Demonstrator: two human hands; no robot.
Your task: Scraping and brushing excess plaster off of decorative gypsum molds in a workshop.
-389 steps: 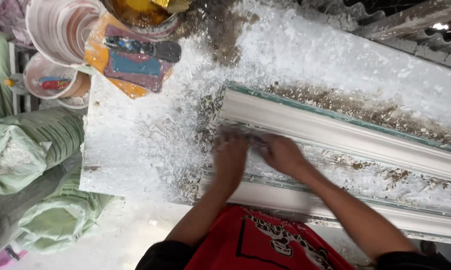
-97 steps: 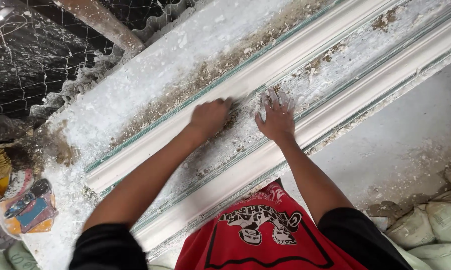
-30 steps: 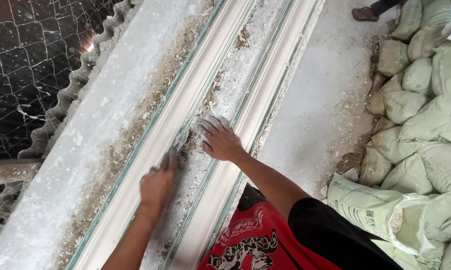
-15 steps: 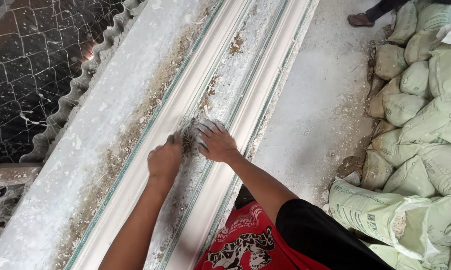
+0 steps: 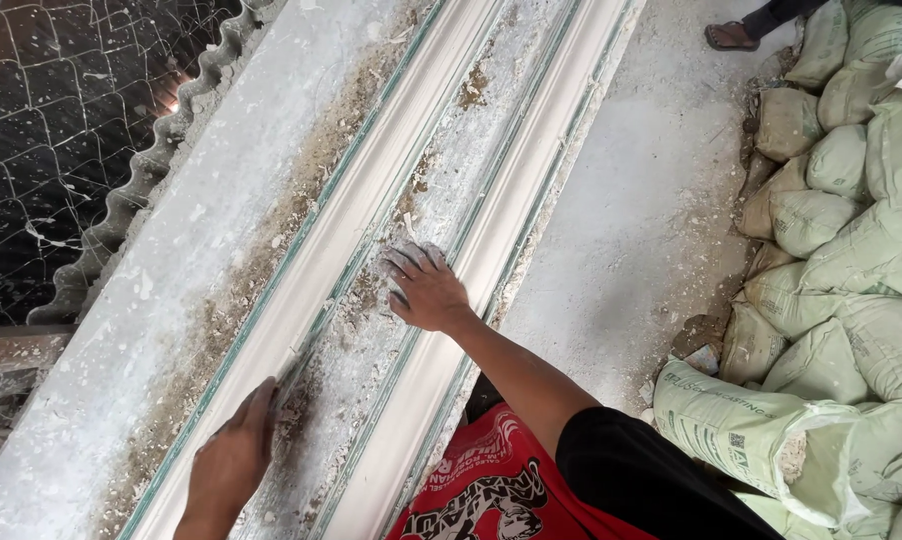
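Note:
A long white plaster moulding (image 5: 411, 160) lies in its green-edged mould, running diagonally from lower left to upper right on a dusty white bench (image 5: 171, 290). My right hand (image 5: 423, 288) rests flat, fingers spread, on the rough fibre-flecked channel between the two smooth white ridges. My left hand (image 5: 233, 462) is lower down, its fingers pressed against the inner edge of the left ridge. Neither hand holds anything.
Stacked pale green sacks (image 5: 851, 250) fill the right side on the grey floor (image 5: 641, 230). Another person's sandalled foot (image 5: 736, 35) stands at the top right. Wire mesh (image 5: 61, 130) and a corrugated sheet edge (image 5: 161, 150) border the bench on the left.
My left hand has slid down the moulding toward me, away from my right hand. The right hand stays on the middle channel with fingers spread wider.

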